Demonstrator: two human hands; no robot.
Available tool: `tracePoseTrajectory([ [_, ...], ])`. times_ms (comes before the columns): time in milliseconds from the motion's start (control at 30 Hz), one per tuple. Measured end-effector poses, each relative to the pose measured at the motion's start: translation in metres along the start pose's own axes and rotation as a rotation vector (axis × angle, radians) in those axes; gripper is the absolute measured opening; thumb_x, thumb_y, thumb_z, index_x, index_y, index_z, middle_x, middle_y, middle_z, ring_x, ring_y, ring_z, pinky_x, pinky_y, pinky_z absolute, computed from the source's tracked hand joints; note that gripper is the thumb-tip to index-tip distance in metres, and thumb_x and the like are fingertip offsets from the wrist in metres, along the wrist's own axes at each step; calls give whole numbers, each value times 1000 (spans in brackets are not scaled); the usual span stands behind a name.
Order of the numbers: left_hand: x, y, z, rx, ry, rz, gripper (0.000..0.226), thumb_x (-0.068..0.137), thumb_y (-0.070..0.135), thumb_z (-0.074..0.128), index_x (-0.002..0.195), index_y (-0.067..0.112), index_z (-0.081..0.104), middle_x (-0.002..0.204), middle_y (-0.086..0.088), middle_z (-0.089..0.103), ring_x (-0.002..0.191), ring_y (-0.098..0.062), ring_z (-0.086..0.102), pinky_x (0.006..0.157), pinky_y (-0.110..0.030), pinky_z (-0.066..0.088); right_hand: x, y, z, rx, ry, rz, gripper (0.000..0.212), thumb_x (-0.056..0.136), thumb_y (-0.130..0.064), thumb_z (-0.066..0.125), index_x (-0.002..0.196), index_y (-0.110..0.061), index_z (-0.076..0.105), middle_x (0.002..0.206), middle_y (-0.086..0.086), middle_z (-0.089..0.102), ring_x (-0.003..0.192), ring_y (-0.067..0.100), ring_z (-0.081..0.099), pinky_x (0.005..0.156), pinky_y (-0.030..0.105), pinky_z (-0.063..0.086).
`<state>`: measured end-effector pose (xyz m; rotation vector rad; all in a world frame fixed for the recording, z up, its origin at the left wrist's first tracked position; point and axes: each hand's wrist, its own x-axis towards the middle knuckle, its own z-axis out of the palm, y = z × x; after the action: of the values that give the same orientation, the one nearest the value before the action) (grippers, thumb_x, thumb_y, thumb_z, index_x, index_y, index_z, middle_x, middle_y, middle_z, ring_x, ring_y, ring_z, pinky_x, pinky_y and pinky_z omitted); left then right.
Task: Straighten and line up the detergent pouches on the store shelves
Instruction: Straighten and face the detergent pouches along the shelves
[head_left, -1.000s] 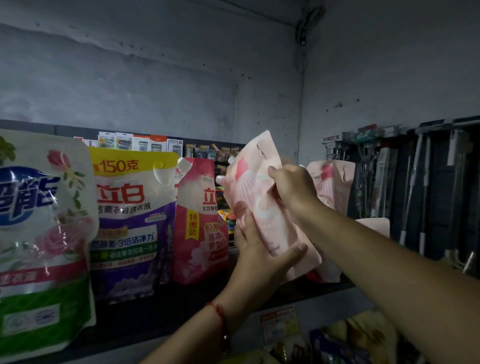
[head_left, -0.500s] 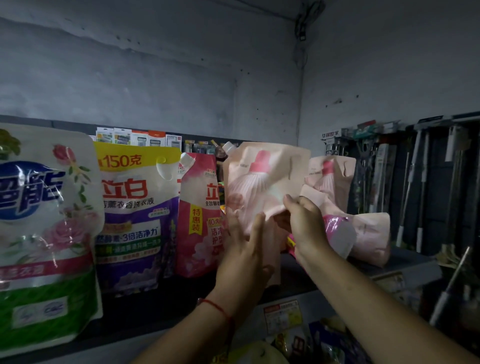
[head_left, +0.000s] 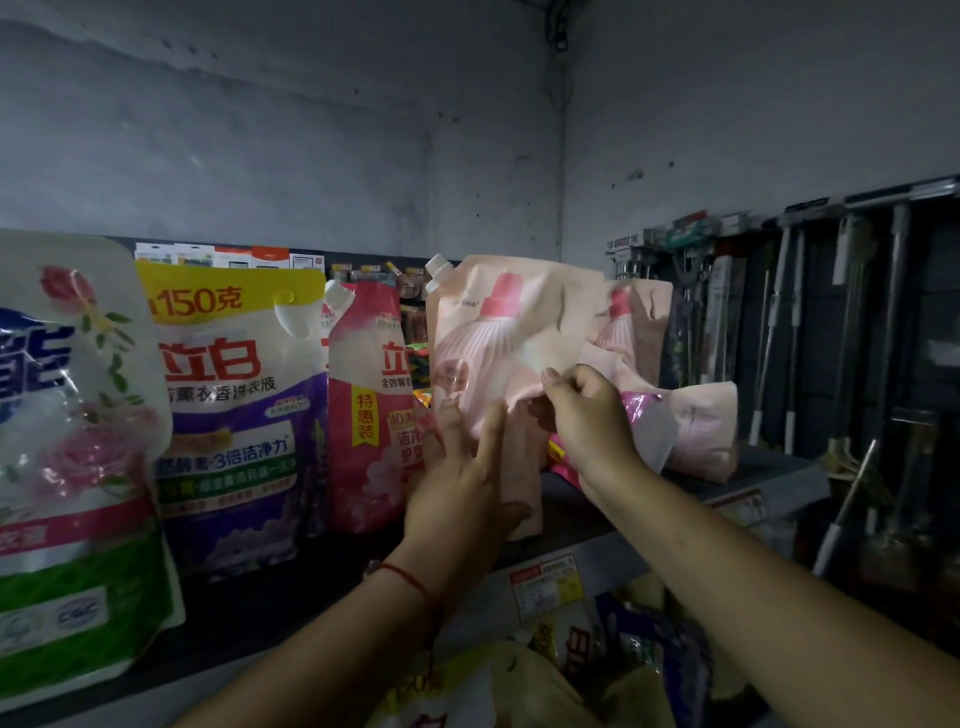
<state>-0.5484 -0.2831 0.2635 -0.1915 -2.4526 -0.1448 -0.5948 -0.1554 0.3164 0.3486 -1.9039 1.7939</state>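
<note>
1. I see my left hand (head_left: 467, 483) pressing flat, fingers straight, on the pale pink pouch (head_left: 498, 353), which stands upright on the shelf (head_left: 597, 545).
2. My right hand (head_left: 587, 415) pinches its right edge; a magenta pouch (head_left: 369, 410) stands just left of that grip.

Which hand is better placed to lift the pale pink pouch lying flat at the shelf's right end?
Probably the right hand: it is beside the fallen pale pink pouch, while the left hand braces the upright pale pink spouted pouch.

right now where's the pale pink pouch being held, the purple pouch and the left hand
pale pink pouch (head_left: 511, 332), head view, printed front panel
purple pouch (head_left: 234, 415), head view, middle of its front
left hand (head_left: 460, 483), head view, back of the hand
</note>
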Motion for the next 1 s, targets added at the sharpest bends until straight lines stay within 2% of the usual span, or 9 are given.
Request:
tracePoseTrajectory([
  [133, -1, -4, -7, 68, 8, 41, 107, 87, 55, 60, 151, 31, -22, 160, -19, -20, 138, -40, 32, 81, -33, 52, -1, -18, -20, -220, -95, -79, 22, 86, -35, 60, 74, -17, 62, 71, 4, 67, 73, 24, 66, 74, 40, 55],
  [233, -4, -7, -13, 141, 85, 99, 102, 84, 56, 61, 157, 23, -2, 163, -22, 0, 143, -42, 26, 91, -45, 51, -4, -34, -48, -553, -237, -199, 10, 90, -24, 58, 91, -26, 68, 73, -8, 64, 62, 8, 55, 58, 25, 40],
  [367, -2, -3, -20, 207, 107, 191, 98, 76, 56, 69, 153, 17, 22, 154, -26, 33, 135, -47, 41, 92, -54, 51, -8, -47, -79, -1072, -304, -385, 45, 92, -29, 54, 136, -34, 52, 125, 4, 64, 107, 26, 60, 84, 35, 50],
  [467, 1, 13, -25, 247, 129, 375, 85, 79, 52, 66, 151, 21, 33, 149, -25, 41, 129, -46, 49, 93, -54, 52, -3, -48, -99, -1263, -382, -487, 52, 94, -38, 52, 145, -38, 40, 142, -1, 51, 127, 24, 49, 96, 39, 47],
  [600, 8, 51, -28, 267, 186, 463, 68, 81, 47, 38, 138, 14, 56, 141, -23, 52, 127, -43, 53, 96, -54, 51, 21, -37, -126, -1467, -486, -599, 54, 98, -44, 45, 149, -31, 34, 152, -5, 40, 143, 20, 29, 113, 42, 33],
  [667, 14, 72, -22, 220, 163, 473, 67, 83, 47, 41, 141, 16, 52, 142, -18, 53, 126, -36, 56, 95, -45, 51, 37, -29, -138, -1476, -516, -599, 51, 100, -45, 41, 148, -31, 35, 153, -6, 39, 144, 19, 28, 113, 43, 33],
  [800, 34, 104, 0, 206, -8, 331, 75, 95, 56, 44, 155, 27, 11, 157, -3, 28, 137, -24, 38, 103, -38, 41, 72, -15, -161, -1387, -589, -477, 45, 101, -47, 36, 144, -36, 41, 152, -2, 40, 139, 22, 37, 108, 45, 38],
  [933, 63, 128, 26, 183, -83, 222, 82, 94, 57, 47, 157, 26, 4, 156, -5, 29, 132, -29, 43, 94, -42, 46, 102, -9, -172, -1299, -723, -358, 43, 103, -43, 35, 137, -24, 54, 140, 3, 54, 124, 23, 51, 101, 37, 41],
  [1000, 75, 139, 36, 157, -94, 196, 83, 95, 54, 48, 157, 25, 3, 152, -4, 34, 129, -28, 46, 90, -40, 47, 116, -4, -170, -1235, -750, -301, 42, 103, -42, 36, 122, -15, 63, 119, 6, 62, 104, 22, 57, 89, 34, 44],
])
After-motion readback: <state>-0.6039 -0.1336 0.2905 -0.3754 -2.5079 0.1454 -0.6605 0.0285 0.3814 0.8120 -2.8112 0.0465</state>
